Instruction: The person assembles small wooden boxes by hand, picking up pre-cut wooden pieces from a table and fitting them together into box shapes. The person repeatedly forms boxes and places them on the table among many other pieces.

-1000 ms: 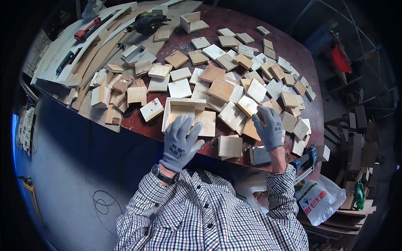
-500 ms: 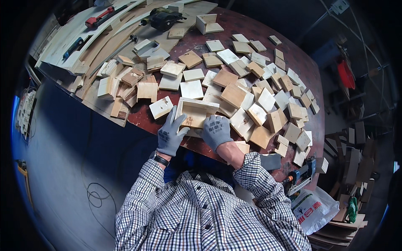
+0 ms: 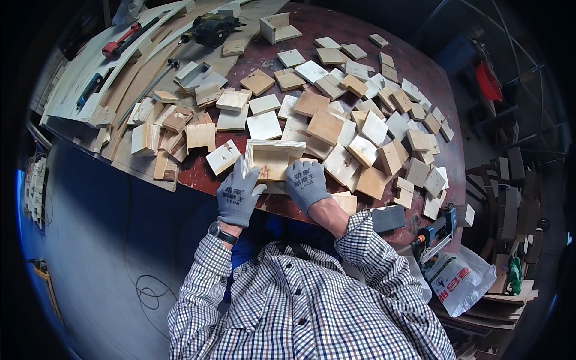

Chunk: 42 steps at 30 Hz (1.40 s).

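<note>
At the table's near edge, a small wooden box-like assembly (image 3: 275,162) of joined boards is held in both hands. My left hand (image 3: 236,195), in a grey work glove, grips its left end with fingers and thumb. My right hand (image 3: 307,183), gloved alike, has its fingers bent over the right end. Part of the box is covered by the gloves. Close to the left glove lies a pale wood block (image 3: 223,157) with a dark knot. Loose wood blocks (image 3: 264,125) lie just beyond the box.
Many wood pieces (image 3: 375,128) spread over the dark red table (image 3: 393,51). Far left are a red-handled tool (image 3: 123,42), a blue tool (image 3: 90,90) and a black power tool (image 3: 213,30). At right are a blue nail gun (image 3: 437,233) and a plastic bag (image 3: 462,279).
The whole view has shifted slightly, with the table's things now a little further left and up. Both hands keep their hold on the box, with little visible change in their grip.
</note>
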Each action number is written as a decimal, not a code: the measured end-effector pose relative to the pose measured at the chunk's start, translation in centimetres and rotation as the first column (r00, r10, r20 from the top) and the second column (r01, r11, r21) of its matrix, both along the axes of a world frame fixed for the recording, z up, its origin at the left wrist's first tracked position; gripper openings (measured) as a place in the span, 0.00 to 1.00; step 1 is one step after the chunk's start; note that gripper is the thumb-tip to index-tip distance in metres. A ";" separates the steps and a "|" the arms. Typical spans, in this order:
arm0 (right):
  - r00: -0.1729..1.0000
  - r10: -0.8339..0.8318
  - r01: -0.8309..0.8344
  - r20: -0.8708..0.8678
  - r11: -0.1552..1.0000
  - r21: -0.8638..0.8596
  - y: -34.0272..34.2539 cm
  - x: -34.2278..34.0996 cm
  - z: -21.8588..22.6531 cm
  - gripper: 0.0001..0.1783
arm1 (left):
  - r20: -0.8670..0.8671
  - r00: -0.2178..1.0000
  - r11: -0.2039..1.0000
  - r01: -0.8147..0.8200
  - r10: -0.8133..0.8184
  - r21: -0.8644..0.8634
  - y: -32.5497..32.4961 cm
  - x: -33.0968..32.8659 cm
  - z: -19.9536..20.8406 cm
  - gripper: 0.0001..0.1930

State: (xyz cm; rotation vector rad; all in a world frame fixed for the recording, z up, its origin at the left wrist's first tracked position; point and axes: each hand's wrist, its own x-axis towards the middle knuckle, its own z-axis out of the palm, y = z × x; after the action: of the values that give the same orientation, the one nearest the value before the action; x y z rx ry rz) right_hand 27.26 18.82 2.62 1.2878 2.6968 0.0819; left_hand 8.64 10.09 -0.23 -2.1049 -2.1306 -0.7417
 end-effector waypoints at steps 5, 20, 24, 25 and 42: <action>1.000 -0.014 0.014 -0.015 0.999 -0.029 0.2 0.0 -0.3 0.30 | -0.090 0.988 0.958 -0.143 0.124 -0.250 1.0 1.8 2.9 0.23; 0.994 0.005 -0.004 -0.113 1.000 0.014 0.3 0.3 -1.5 0.20 | 0.106 0.983 0.982 -0.136 0.150 -0.128 1.0 2.1 0.3 0.26; 0.984 -0.076 0.057 -0.164 0.992 -0.115 -0.3 0.9 0.7 0.26 | 0.067 0.990 0.989 -0.120 0.126 -0.086 1.4 2.3 0.2 0.24; 0.968 -0.115 0.081 -0.221 0.984 -0.158 -0.8 1.4 1.2 0.27 | 0.060 0.991 0.992 -0.114 0.118 -0.062 1.4 1.8 -0.1 0.24; -0.142 -0.961 0.989 -0.236 -0.125 -0.083 -3.6 47.0 -0.4 0.57 | 0.092 0.984 0.983 -0.140 0.151 -0.120 0.8 1.9 0.5 0.25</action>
State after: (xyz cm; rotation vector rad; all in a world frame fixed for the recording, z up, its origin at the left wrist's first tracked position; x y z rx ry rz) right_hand 74.30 15.26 2.26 3.1283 0.8865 -0.0988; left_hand 10.58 10.92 0.29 -1.9742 -2.4033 -0.7428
